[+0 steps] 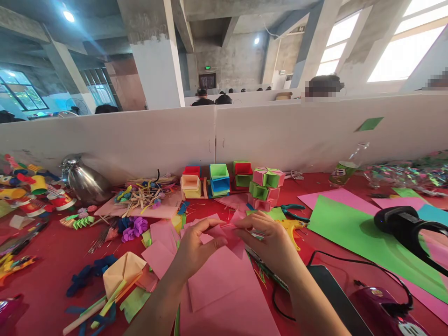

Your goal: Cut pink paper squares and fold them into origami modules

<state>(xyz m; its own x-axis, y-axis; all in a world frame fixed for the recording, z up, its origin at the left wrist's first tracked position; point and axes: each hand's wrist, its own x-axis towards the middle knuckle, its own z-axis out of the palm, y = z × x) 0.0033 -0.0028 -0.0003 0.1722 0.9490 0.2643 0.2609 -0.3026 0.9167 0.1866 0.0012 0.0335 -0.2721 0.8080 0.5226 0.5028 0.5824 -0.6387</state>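
"Start at the far left. What's on the red table [45, 261]?"

"A group of colourful toy figures [33, 186], then a steel jug [86, 182] leaning near the white partition [150, 135]. Next, a heap of wooden sticks [145, 196] on a pink board, with purple paper flowers [136, 228] in front of it and a peach folded paper [124, 270] nearer the camera."

"And the left hand [198, 242]?"

"It is over the pink sheets [219, 280], forefinger and thumb apart around the near edge of a small pink paper piece [231, 234]. Whether they actually grip it, I can't tell from here; the fingers hide too much."

"So where exactly is that piece?"

"Between the two hands, above the stacked sheets, with the paper boxes [220, 182] standing farther back in a row."

"The right hand [259, 233]?"

"Thumb and fingertips pressed together, pinching the right side of the same piece. A pink-and-green block of paper boxes [266, 190] stands beyond it."

"Farther right?"

"Blue-handled pliers [293, 206] beside a yellow tool [291, 227], then a black phone [338, 298] nearer the camera, a large green sheet [343, 242], and a plastic bottle [342, 172] by the partition."
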